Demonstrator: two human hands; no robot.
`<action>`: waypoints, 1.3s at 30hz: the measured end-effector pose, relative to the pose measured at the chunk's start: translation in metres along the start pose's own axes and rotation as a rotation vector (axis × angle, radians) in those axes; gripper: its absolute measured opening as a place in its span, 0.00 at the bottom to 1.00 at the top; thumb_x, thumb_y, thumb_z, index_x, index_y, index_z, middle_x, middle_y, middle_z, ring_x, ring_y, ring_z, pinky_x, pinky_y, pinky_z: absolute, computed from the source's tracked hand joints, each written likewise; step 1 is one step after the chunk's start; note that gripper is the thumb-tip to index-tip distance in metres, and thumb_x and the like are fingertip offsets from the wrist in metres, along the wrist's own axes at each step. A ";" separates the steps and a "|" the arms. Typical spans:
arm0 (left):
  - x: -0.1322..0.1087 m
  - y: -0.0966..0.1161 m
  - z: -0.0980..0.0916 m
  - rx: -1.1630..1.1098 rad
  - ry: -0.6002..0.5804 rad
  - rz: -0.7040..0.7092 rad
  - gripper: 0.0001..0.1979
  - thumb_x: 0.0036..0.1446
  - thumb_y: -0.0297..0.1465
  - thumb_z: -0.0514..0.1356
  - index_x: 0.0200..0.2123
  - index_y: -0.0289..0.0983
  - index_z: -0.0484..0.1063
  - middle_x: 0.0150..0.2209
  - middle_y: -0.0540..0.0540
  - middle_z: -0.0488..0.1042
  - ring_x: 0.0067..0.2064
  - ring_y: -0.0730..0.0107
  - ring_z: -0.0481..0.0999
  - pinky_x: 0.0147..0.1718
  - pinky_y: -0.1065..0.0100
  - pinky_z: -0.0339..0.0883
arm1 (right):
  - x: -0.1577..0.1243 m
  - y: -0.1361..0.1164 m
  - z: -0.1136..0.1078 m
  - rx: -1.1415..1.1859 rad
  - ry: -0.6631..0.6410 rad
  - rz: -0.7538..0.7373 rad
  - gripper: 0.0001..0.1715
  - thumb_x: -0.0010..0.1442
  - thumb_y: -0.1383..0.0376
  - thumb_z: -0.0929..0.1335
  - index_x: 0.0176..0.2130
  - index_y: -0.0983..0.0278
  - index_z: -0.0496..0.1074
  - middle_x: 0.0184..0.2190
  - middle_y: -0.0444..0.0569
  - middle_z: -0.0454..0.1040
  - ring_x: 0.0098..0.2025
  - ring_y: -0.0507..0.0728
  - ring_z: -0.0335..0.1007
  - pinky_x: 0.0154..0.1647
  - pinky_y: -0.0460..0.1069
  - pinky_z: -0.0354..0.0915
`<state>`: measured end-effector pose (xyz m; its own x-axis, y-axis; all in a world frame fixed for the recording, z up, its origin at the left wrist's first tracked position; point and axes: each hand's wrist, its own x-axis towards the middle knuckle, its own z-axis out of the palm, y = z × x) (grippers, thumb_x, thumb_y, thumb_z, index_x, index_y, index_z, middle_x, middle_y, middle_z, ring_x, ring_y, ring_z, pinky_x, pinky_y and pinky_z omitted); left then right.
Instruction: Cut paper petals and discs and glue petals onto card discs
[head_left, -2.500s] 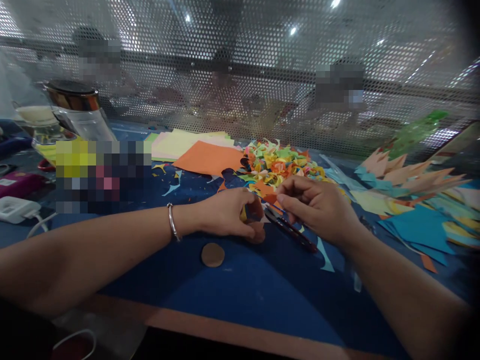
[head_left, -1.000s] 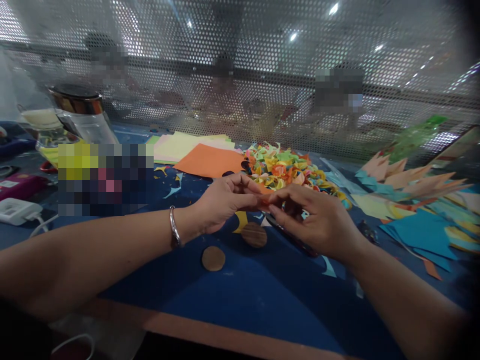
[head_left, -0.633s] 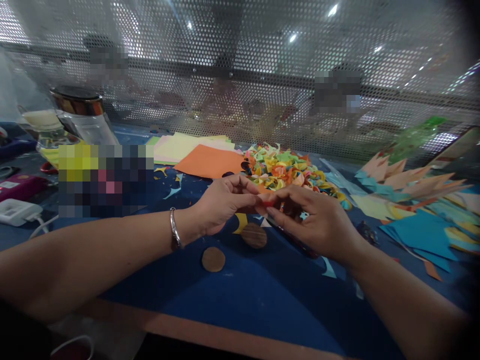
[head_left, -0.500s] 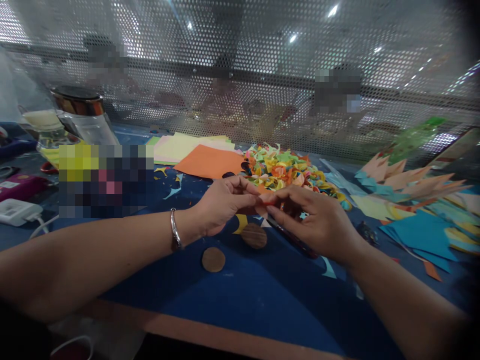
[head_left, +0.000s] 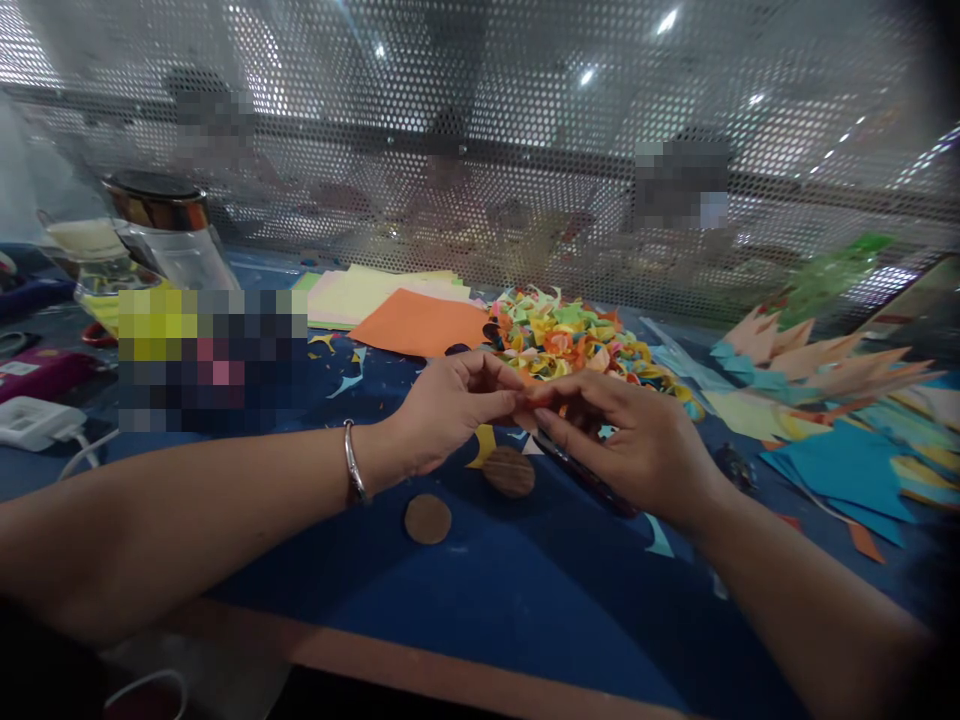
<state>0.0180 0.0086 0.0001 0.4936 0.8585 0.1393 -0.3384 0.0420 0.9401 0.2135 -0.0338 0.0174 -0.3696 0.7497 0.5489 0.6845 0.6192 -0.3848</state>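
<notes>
My left hand (head_left: pixel 448 412), with a silver bracelet at its wrist, pinches one side of a small piece of orange paper (head_left: pixel 532 383). My right hand (head_left: pixel 637 430) has its thumb and fingertips closed on the other side. Fingers cover most of the paper, so its shape is hard to make out. Below the hands, two round brown discs (head_left: pixel 508 472) lie on the blue table (head_left: pixel 480 600). A dark, slim object (head_left: pixel 581 470) lies partly hidden under my right hand. Just beyond the fingers sits a heap of colourful paper scraps (head_left: pixel 562 335).
An orange sheet (head_left: pixel 420 322) and a pale yellow stack of paper (head_left: pixel 382 290) lie at the back. Folded peach and blue paper pieces (head_left: pixel 810 355) and blue sheets (head_left: pixel 840 465) are on the right. A lidded bottle (head_left: pixel 176 245) and a white charger (head_left: pixel 41 425) stand left. Perforated metal (head_left: pixel 337 150) rises behind.
Both hands stay in nearly the same place. Only the fingertips have shifted slightly around the orange paper, and less of it shows between them.
</notes>
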 end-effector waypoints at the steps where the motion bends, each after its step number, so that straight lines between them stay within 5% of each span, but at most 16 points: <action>1: 0.000 0.000 0.000 -0.007 0.003 0.014 0.11 0.50 0.28 0.72 0.31 0.32 0.72 0.28 0.49 0.78 0.30 0.74 0.79 0.39 0.65 0.73 | 0.000 0.000 0.000 0.004 0.003 0.002 0.07 0.65 0.63 0.69 0.41 0.61 0.77 0.30 0.46 0.79 0.23 0.50 0.71 0.23 0.45 0.68; 12: 0.002 0.000 -0.002 -0.050 0.007 0.028 0.12 0.49 0.29 0.73 0.31 0.32 0.73 0.28 0.48 0.80 0.32 0.74 0.80 0.41 0.65 0.73 | -0.002 -0.001 -0.002 0.011 0.001 0.054 0.15 0.70 0.61 0.65 0.48 0.62 0.80 0.34 0.49 0.83 0.28 0.53 0.78 0.33 0.48 0.74; 39: 0.002 0.001 0.000 -0.050 0.048 -0.032 0.07 0.53 0.25 0.69 0.33 0.32 0.74 0.31 0.46 0.80 0.35 0.72 0.81 0.45 0.63 0.74 | -0.003 0.000 0.001 -0.027 0.052 0.012 0.11 0.67 0.64 0.67 0.44 0.60 0.79 0.32 0.46 0.82 0.25 0.51 0.75 0.28 0.47 0.70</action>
<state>0.0182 0.0102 0.0011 0.4663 0.8797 0.0935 -0.3635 0.0941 0.9268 0.2138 -0.0356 0.0154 -0.3286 0.7434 0.5825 0.7057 0.6032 -0.3717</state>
